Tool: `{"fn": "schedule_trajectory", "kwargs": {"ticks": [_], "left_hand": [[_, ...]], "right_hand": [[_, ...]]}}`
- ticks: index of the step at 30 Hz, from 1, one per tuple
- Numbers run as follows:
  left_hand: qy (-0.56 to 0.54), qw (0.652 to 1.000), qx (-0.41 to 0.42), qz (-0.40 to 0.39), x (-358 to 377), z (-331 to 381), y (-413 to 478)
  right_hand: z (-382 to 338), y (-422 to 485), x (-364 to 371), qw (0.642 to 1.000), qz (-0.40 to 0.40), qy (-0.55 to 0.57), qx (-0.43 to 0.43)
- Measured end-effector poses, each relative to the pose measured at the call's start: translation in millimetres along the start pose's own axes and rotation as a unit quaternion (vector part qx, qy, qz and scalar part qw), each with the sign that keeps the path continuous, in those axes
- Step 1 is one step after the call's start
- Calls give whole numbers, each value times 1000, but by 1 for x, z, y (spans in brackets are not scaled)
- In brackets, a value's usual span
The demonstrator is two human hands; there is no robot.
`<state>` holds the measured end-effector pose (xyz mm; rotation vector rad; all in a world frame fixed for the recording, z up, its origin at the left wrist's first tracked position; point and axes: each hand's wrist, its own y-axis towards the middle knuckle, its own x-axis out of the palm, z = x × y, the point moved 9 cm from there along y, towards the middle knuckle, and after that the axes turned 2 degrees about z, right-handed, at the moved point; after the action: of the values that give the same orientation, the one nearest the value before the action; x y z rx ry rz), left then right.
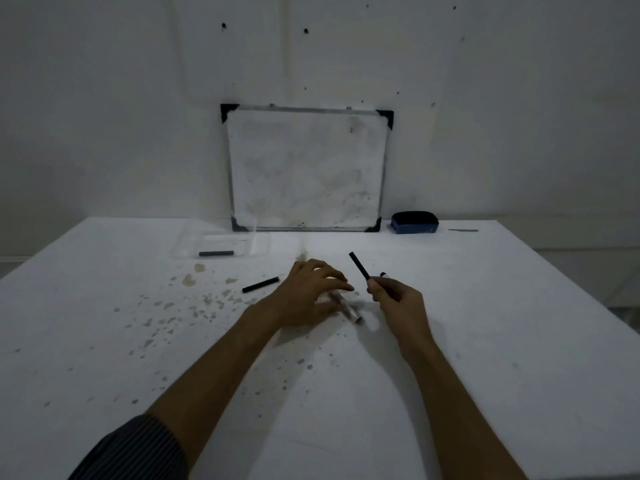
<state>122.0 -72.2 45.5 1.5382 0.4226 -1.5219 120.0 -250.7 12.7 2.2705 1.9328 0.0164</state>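
My right hand [394, 303] pinches a thin black marker [359, 266] that points up and to the left, lifted off the white table [485, 341]. My left hand [311, 292] is down on the table with curled fingers around a blurred, pale cylindrical marker [348, 310] that sticks out toward the lower right. Another black marker [260, 285] lies flat on the table just left of my left hand. A small whiteboard [306, 168] with black corners leans against the wall behind the table.
A clear plastic tray [221, 242] at the back left holds a grey marker [216, 253]. A dark blue eraser [414, 222] sits at the whiteboard's right, with a thin grey strip [463, 230] beyond it. Brownish stains [188, 299] speckle the left of the table.
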Motion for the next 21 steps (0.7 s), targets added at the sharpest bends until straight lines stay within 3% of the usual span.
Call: {"fn": "schedule_trajectory", "kwargs": {"ticks": [7,14,17,21], "left_hand": [[37,999,31,-2,13,2,22],[18,982,-36,184,-62,-5,9],[-65,974,-129,173,-68,-26,-17],[-273,924,-232,136,-46,-58,-61]], "right_hand": [[4,3,-8,997,19,72,25],[3,-3,0,992,57,107,25],[-1,-10,22,993,25,111,21],[-2,-13,50,989,2,146,35]]}}
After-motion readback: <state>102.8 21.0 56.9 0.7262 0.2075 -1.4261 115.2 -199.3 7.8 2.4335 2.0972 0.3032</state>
